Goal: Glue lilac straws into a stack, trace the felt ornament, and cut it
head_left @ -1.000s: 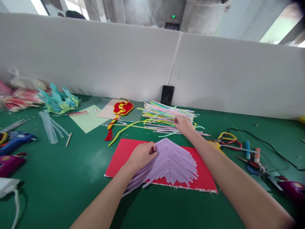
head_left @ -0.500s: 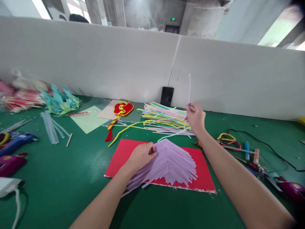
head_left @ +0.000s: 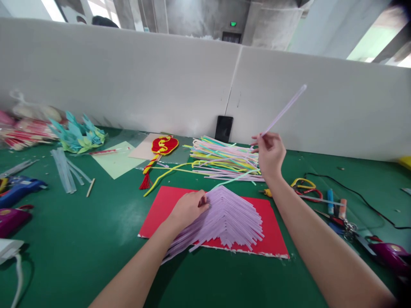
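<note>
My right hand (head_left: 270, 153) pinches a pale purple straw (head_left: 284, 110) that slants up to the right, raised above the pile of coloured straws (head_left: 224, 159). My left hand (head_left: 189, 206) rests with fingers curled on the left side of a chevron-shaped layer of purple straws (head_left: 229, 216), which lies on a red card (head_left: 272, 239) on the green table (head_left: 96, 248).
A red and yellow tasselled ornament (head_left: 162, 147), a light green sheet (head_left: 117, 160) and clear glue sticks (head_left: 66, 171) lie to the left. Blue and purple glue guns (head_left: 16, 194) sit at the left edge. Scissors (head_left: 302, 188), pens and another glue gun (head_left: 390, 254) are on the right. A white partition stands behind.
My right hand lifted one purple straw out of the pile and tilted it from upright to slanting right. My left hand stayed on the purple layer.
</note>
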Available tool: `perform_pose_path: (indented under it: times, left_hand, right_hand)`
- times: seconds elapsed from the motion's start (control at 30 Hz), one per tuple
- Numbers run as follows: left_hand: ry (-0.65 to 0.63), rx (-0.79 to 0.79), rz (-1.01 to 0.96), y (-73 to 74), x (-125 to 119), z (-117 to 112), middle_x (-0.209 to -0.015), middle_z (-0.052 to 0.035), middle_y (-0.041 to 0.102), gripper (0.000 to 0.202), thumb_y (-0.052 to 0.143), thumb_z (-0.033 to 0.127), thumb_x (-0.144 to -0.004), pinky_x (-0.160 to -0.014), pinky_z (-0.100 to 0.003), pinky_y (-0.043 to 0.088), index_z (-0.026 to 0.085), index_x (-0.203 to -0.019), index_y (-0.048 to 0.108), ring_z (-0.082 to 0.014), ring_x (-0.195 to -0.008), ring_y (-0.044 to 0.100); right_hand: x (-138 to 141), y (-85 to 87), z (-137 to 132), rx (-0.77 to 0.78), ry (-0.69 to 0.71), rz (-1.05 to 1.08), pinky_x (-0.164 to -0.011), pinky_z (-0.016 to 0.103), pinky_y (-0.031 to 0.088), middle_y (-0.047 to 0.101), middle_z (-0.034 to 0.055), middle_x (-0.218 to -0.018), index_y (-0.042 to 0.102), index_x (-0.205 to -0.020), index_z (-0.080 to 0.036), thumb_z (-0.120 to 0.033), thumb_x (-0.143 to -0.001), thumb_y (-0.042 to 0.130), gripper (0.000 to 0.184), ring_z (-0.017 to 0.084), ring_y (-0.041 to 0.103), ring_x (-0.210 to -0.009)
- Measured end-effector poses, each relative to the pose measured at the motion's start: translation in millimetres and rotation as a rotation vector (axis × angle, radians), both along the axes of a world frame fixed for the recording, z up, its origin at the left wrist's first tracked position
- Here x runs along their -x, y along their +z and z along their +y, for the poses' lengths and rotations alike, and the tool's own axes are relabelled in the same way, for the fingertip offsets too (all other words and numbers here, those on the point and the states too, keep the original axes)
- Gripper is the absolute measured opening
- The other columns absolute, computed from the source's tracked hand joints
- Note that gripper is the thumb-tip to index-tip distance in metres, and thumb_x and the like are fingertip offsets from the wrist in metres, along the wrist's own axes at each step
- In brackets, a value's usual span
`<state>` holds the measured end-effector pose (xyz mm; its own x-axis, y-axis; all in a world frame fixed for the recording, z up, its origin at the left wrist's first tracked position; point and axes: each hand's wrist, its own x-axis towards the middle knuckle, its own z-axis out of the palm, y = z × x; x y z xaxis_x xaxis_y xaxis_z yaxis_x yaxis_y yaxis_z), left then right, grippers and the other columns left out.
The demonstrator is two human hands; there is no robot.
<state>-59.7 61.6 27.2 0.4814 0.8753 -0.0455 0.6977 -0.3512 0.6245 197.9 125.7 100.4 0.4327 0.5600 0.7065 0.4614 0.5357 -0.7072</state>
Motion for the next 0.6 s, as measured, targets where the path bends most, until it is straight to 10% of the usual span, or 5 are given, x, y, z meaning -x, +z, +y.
perform_pose_path:
  times: [0.3, 0.6]
  left_hand:
    - [0.094, -0.006, -0.086, 13.4, -4.2, 12.7, -0.095, -0.0026, 0.066, 0.01, 0.054, 0.022, -0.085, -0.076, -0.025, 0.046, 0.02, -0.09, 0.062, -0.0158, -0.086, 0.062]
    - [0.022, 0.032, 0.05, 4.5, -42.4, 36.2, -0.105, -0.0069, 0.066, 0.032, 0.067, 0.021, -0.08, -0.085, -0.032, 0.05, 0.015, -0.111, 0.062, -0.0195, -0.096, 0.063]
  right_hand:
    - [17.7, -5.7, -54.0, 0.143, 0.147, 0.135, -0.049, 0.024, 0.054, 0.069, 0.0006, -0.075, 0.055, -0.089, -0.02, -0.046, -0.088, 0.056, 0.026, 0.013, 0.067, -0.057]
    - [4.8, -41.9, -133.4, 0.18, -0.2, 0.213, -0.044, 0.022, 0.044, 0.057, -0.0037, -0.06, 0.057, -0.075, -0.018, -0.046, -0.083, 0.063, 0.029, 0.009, 0.053, -0.046]
